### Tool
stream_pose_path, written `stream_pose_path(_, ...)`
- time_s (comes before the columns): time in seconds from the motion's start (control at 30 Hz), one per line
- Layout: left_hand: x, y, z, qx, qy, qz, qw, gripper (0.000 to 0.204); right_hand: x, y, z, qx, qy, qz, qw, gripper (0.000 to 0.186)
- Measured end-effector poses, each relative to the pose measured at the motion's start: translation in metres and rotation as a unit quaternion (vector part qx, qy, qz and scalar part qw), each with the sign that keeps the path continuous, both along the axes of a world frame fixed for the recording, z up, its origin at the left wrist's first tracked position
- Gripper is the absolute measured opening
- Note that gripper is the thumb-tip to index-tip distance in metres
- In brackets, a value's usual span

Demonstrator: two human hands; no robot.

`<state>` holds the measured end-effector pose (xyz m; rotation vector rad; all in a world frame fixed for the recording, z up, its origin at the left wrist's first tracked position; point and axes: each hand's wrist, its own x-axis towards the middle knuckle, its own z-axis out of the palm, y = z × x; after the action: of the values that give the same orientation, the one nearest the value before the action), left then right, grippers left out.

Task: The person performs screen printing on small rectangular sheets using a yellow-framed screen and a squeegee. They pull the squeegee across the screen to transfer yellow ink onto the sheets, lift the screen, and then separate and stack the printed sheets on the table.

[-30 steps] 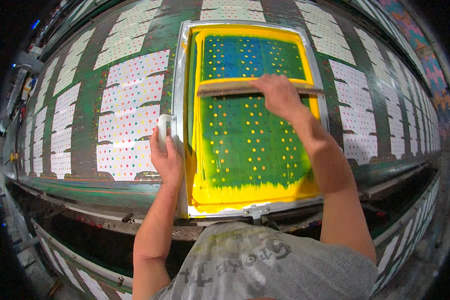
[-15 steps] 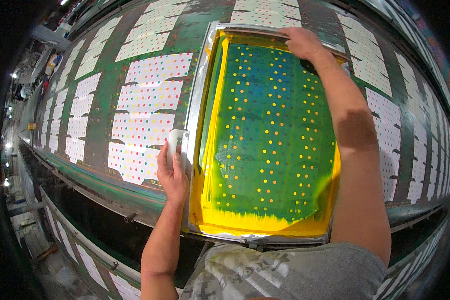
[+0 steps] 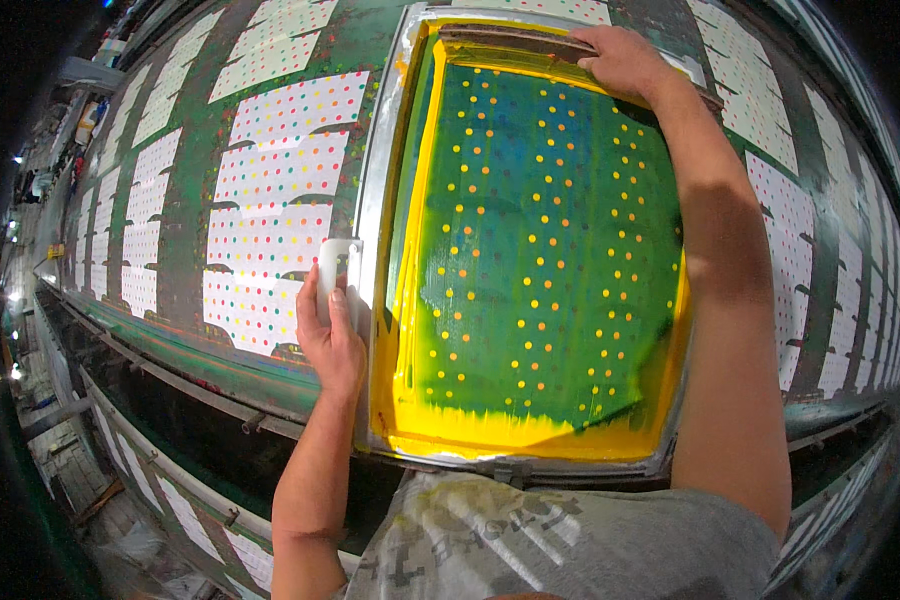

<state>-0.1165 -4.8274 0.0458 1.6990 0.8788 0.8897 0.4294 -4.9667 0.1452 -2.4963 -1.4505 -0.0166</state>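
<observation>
In front of me lies a printing screen with a metal frame (image 3: 374,195) and green mesh (image 3: 510,230), dotted with small yellow and orange spots. Thick yellow ink (image 3: 500,430) covers its near end and runs up the left side. My left hand (image 3: 332,345) is wrapped round a white handle (image 3: 342,246) on the frame's left side. At the far end, my right hand (image 3: 625,65) grips the top of a long brown squeegee (image 3: 510,42), which lies across the width inside the frame. Yellow ink shows along the squeegee's lower edge.
The screen rests on a long green printing table (image 3: 185,215). White cut fabric pieces with coloured dots (image 3: 275,220) lie in rows to the left, and more dotted pieces (image 3: 778,235) to the right. A metal rail (image 3: 170,375) follows the table's near edge.
The screen sits slightly higher in view, and the white handle a little further left. The squeegee's brown bar shows more fully at the far end, with my right hand still on it.
</observation>
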Motion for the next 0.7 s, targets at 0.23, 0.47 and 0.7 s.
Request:
stream_pose_path(0.23,0.001,0.007,-0.007,0.001,-0.016,-0.012,1.000,0.043,-0.105,-0.051,0.010,-0.055,0.062,0.029,0.996,0.037)
stream_pose_path(0.47,0.004,0.009,-0.006,0.009,-0.067,-0.046,0.997,0.043,-0.242,-0.116,0.012,-0.051,0.067,0.033,0.996,0.037)
stream_pose_path(0.7,0.005,0.019,-0.015,0.072,-0.028,-0.032,0.996,0.045,-0.362,-0.169,0.012,-0.051,0.091,0.041,0.994,0.040)
